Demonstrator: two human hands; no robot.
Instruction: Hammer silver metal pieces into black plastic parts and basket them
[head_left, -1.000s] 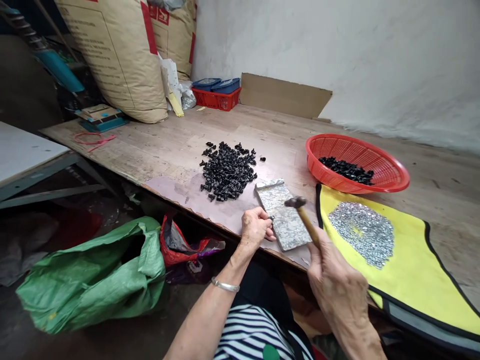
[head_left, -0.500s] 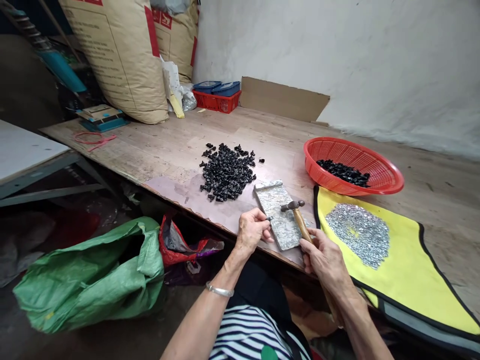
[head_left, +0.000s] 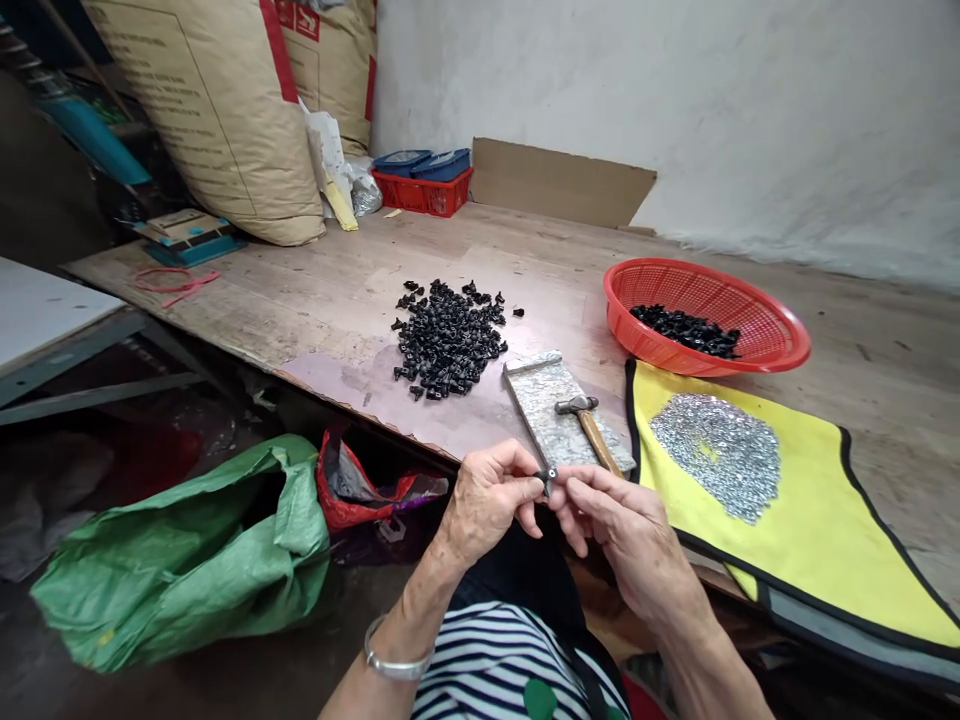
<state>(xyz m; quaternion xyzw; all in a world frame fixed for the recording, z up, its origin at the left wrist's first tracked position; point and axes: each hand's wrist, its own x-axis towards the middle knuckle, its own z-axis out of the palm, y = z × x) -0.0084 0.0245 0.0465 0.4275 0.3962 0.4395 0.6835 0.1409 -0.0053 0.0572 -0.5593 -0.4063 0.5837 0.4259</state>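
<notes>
My left hand (head_left: pixel 487 505) and right hand (head_left: pixel 619 525) pinch what looks like a small black fastener (head_left: pixel 549 480) between them, with a large pile (head_left: pixel 448 340) left out and a smaller batch (head_left: pixel 686 331) already in the red plastic basket (head_left: pixel 780 340).

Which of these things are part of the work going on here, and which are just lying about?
Part of the work: left hand and right hand pinching a small black-and-silver fitting; wood-handled hammer on a stone slab; black plastic pieces; red plastic basket; silver studs on yellow cloth.

Lying about: paper sacks; green woven sack; red crate.
</notes>
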